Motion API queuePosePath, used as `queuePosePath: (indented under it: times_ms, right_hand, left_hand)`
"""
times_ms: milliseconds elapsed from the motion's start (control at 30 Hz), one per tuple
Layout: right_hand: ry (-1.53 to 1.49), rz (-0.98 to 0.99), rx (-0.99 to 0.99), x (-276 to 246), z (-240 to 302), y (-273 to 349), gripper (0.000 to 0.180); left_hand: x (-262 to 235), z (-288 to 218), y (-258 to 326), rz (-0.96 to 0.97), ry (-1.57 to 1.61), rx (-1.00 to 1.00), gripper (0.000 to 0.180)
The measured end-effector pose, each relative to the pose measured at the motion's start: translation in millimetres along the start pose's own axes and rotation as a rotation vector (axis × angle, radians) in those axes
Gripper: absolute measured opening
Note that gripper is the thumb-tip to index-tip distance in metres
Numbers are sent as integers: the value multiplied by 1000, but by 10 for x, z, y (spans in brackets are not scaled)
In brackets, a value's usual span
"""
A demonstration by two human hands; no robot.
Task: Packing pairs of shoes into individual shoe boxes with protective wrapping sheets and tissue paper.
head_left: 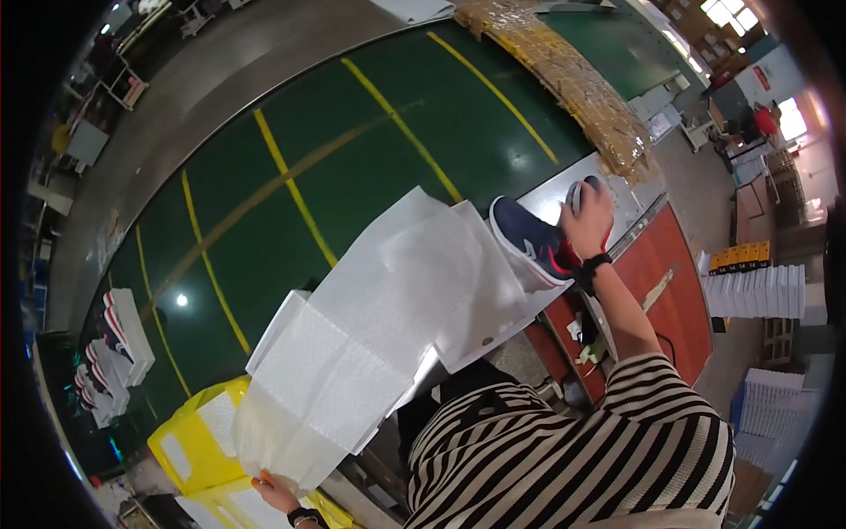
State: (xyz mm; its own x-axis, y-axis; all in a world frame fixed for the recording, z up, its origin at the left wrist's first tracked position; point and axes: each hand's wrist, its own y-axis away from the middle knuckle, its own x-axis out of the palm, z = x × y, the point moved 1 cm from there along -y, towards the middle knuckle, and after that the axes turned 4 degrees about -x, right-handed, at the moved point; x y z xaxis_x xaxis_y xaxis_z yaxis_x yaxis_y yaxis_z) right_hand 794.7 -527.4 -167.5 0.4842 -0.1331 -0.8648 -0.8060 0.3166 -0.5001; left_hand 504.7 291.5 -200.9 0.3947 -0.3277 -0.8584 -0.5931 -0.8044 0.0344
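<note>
- From my remote seat I watch the left hand point(278, 494), lowest and leftmost, its fingers at the near left edge of a white sheet point(397, 273); whether they pinch it, I cannot tell.
- Beside it on the left sits a yellow-wrapped pack point(181, 445).
- The sheet stretches from near left to far right, ending beside a navy shoe point(522, 227) with a white sole and red trim.
- That shoe lies at the sheet's far right end, its long axis slanting from far left to near right. I count the right hand point(589, 225) as much nearer; the left is a full sheet's length away.
- The right hand, just right of the shoe, curls around a second shoe point(591, 183), mostly hidden beneath it.
- Beyond, a green tabletop point(370, 167) carries yellow stripes.
- Farther right, tape-wrapped cardboard point(573, 84) crosses the surface.
</note>
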Motion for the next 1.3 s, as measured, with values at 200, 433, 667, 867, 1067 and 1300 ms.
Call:
queuePosePath:
  times_ms: [200, 433, 667, 867, 1067, 1300]
  right_hand:
    - [-264, 475, 562, 537, -1371, 394, 95]
    - [-234, 198, 119, -384, -615, -43, 71]
    - [-1072, 931, 129, -1339, 1969, 645, 77]
    - [-1790, 1644, 373, -727, 3894, 2140, 81]
    - [-1626, 1732, 305, -483, 4277, 2453, 82]
    - [-1260, 1610, -60, -250, 4169, 2857, 91]
  left_hand:
    - [45, -95, 38, 44, -100, -17, 41]
    - [-46, -4, 52, -95, -370, 119, 37]
    - [-15, -376, 190, 10, -123, -19, 32]
    - [-384, -492, 50, 226, 419, -253, 28]
    - [-99, -207, 226, 189, 1584, -714, 43]
    - [457, -910, 464, 465, 1869, -643, 62]
